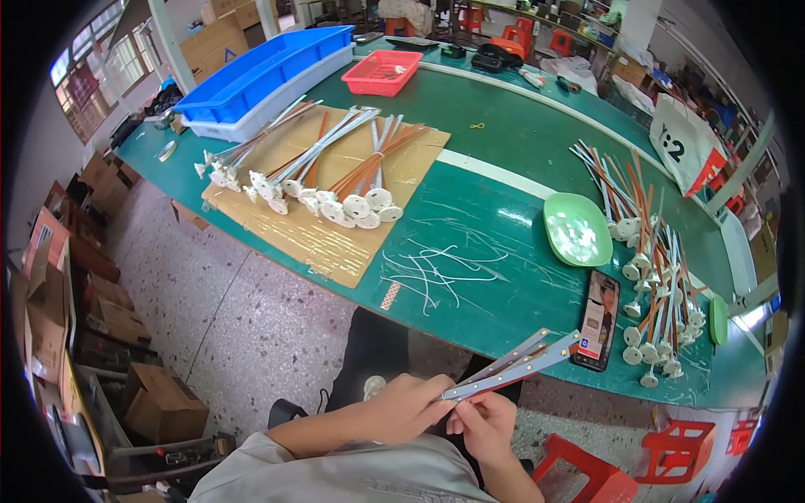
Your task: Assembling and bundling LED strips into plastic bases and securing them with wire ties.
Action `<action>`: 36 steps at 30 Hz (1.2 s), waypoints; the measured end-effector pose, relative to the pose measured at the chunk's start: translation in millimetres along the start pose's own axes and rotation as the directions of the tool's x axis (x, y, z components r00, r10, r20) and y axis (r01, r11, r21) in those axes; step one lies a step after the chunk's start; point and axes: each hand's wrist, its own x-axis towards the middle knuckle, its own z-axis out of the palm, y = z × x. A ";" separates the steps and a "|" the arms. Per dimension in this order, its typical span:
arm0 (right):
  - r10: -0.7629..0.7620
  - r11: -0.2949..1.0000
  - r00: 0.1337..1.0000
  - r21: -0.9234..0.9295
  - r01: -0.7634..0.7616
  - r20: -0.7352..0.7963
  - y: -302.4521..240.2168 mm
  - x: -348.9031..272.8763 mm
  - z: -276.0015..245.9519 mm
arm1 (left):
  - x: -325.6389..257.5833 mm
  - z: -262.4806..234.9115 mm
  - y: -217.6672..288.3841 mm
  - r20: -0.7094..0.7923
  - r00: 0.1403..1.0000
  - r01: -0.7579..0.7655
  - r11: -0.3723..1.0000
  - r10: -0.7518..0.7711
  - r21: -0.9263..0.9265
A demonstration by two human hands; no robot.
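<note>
A bundle of narrow LED strips [513,371], pale with small yellow chips and some brown edges, is gripped by my left hand [409,411] over my lap. Its free ends point up and right toward the table edge. Below that hand shows a white round cap [375,386], seemingly at the bundle's other end. Close by, my right hand [486,422] has its fingers pinched together against the underside of the bundle; what lies between the fingertips is hidden. Thin white wire ties [444,272] lie loose on the green table in front of me.
More bundled strips with white caps [335,205] lie on cardboard [335,256] at left; others [662,293] lie at right. By them are a green bowl [549,230] and a phone [597,318]. Blue [260,80] and red [381,80] trays stand farther back. Red stools [587,474] stand below right.
</note>
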 end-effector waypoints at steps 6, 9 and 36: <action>-0.081 0.933 0.983 0.361 0.017 0.165 -1.0 35.5 3.8 | -6.4 -12.1 3.3 0.254 0.963 0.195 0.874 -0.085 -0.445; -0.055 0.957 0.983 0.292 0.003 0.173 3.4 41.3 9.1 | -14.1 -15.7 -3.5 0.293 0.956 0.207 0.703 0.002 -0.681; -0.506 0.436 0.861 -0.845 0.309 0.054 -26.8 98.4 -42.8 | 109.3 -388.2 54.8 -0.656 0.746 0.547 0.663 -0.109 0.512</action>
